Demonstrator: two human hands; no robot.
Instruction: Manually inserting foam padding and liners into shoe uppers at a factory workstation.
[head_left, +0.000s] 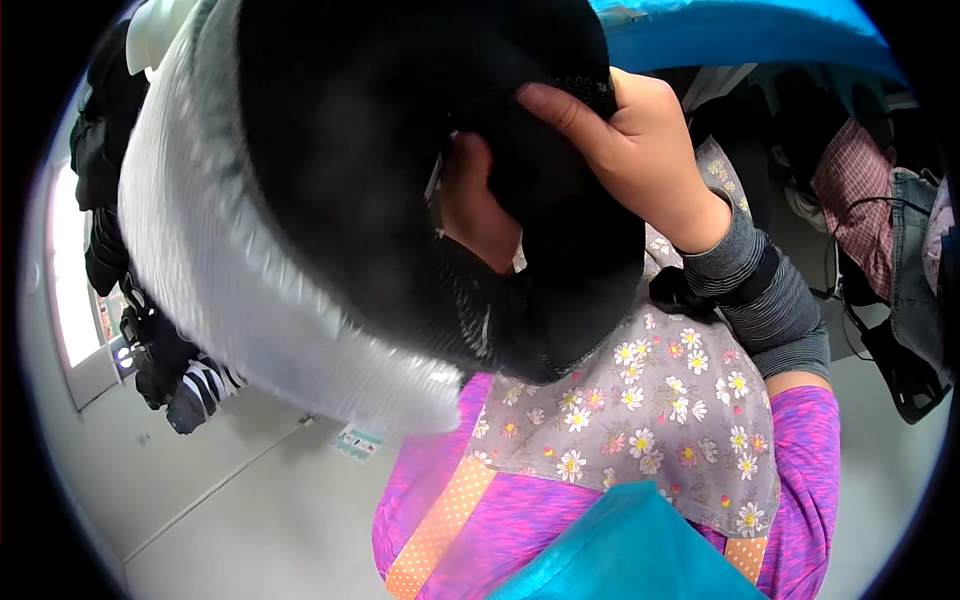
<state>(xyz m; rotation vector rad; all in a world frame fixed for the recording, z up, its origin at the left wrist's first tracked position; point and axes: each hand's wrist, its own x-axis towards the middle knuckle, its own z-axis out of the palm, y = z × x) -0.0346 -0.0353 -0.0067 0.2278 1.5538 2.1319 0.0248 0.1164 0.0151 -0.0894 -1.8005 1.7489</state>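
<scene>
Pale floor (250,520) beneath hands (645,145) and black cloth (350,190)

At the upper right we saw a blue cover; below it, a reddish checked cloth (856,195) was just beside some grey denim (914,265). On the left we saw dark clothes (102,110), a striped cloth (203,393) and pale floor (270,520).

Pale floor (250,520), bright panel (75,270) far left, blue-covered surface (760,35) upper right.

Right grip (645,145) clamps, thumb (565,115) angled up-left, fingers hidden; left grip (480,205) shows partly.
</scene>
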